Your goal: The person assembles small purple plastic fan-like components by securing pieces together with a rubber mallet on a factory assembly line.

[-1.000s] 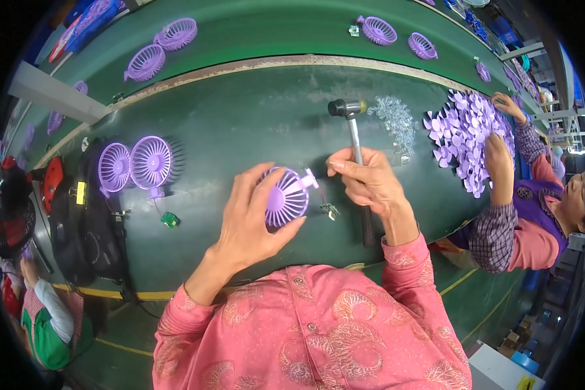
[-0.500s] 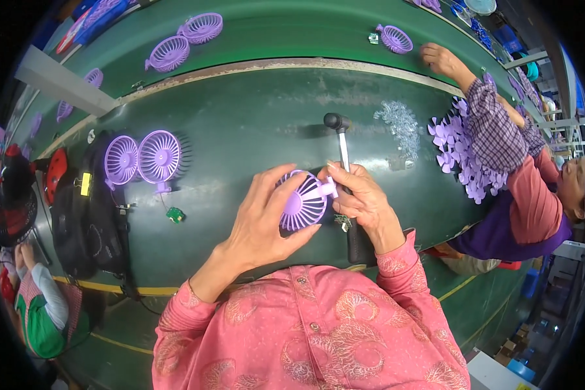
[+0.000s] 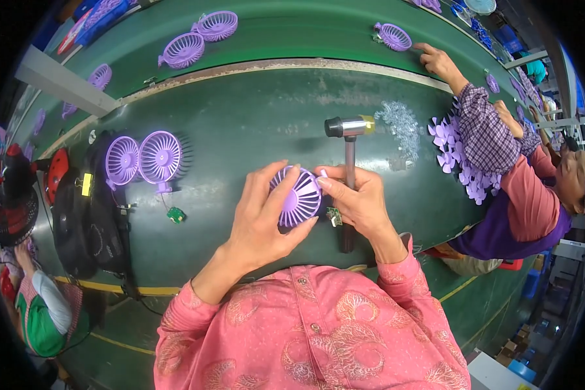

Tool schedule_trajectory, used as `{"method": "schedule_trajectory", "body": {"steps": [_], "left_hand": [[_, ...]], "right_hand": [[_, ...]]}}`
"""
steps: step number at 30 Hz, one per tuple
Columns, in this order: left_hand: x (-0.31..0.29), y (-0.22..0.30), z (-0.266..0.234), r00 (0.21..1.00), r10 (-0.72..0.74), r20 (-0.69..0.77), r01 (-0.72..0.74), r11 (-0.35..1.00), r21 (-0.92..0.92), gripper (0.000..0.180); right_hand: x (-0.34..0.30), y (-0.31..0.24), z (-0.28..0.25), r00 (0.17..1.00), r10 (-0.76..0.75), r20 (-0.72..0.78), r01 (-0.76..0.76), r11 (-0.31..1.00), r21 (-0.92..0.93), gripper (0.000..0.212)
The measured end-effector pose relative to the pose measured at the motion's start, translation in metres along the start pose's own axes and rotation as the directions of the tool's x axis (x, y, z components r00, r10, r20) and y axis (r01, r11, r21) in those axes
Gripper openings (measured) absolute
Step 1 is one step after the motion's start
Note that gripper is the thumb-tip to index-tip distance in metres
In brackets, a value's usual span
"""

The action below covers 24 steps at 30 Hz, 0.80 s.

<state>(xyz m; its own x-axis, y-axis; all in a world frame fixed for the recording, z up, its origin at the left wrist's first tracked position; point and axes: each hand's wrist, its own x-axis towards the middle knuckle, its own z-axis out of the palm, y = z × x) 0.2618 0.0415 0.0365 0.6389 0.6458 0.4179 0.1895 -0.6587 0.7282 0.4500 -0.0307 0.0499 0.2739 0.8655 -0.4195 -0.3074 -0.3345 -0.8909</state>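
1. Gripping one purple cage (image 3: 302, 198) low and central, just in front of the pink shirt (image 3: 279, 312): left hand (image 3: 260, 218), fingers over the top, thumb below, clamped on the cage.
2. Right hand (image 3: 361, 203) closed round one mallet (image 3: 350, 156); thumb and forefinger meet at the cage's neck. Mallet head, black at one end, yellowish at the other, lies beyond the knuckles.
3. Writing: small pale mark on the black bag (image 3: 78, 227) at left, too small to read. One yellow clip (image 3: 86, 184) on the bag.
4. Circuit boards: two. One (image 3: 333, 216) beside the right fingers; one green (image 3: 175, 215) on the table (image 3: 240, 130), near a touching pair of cages (image 3: 160, 158).
5. Belt (image 3: 292, 39), far side: two cages (image 3: 183, 50) touching at left of centre, one (image 3: 394, 37) at right; more toward both ends.
6. Heaps, right: clear bits (image 3: 400, 130) and purple blades (image 3: 458, 153), too many to count.
7. Co-worker at right: one hand (image 3: 441, 64) near the right-hand belt cage.
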Motion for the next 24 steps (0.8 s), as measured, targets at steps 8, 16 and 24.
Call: {"method": "schedule_trajectory", "body": {"steps": [8,16,24], "left_hand": [[0.011,0.008,-0.011,0.993,0.117,0.015,-0.118,0.986,0.12,0.082],[0.062,-0.011,-0.028,0.806,-0.452,0.382,0.576,0.747,-0.332,0.061],[0.192,-0.053,-0.006,0.994,0.004,-0.109,0.007,0.995,0.101,0.046]], "right_hand": [[-0.003,-0.003,0.004,0.972,-0.217,-0.084,0.214,0.976,-0.048,0.022],[0.009,-0.019,-0.004,0.958,-0.162,-0.238,0.177,0.983,0.045,0.02],[0.015,-0.032,-0.023,0.858,-0.353,-0.372,0.375,0.927,-0.013,0.022]]}}
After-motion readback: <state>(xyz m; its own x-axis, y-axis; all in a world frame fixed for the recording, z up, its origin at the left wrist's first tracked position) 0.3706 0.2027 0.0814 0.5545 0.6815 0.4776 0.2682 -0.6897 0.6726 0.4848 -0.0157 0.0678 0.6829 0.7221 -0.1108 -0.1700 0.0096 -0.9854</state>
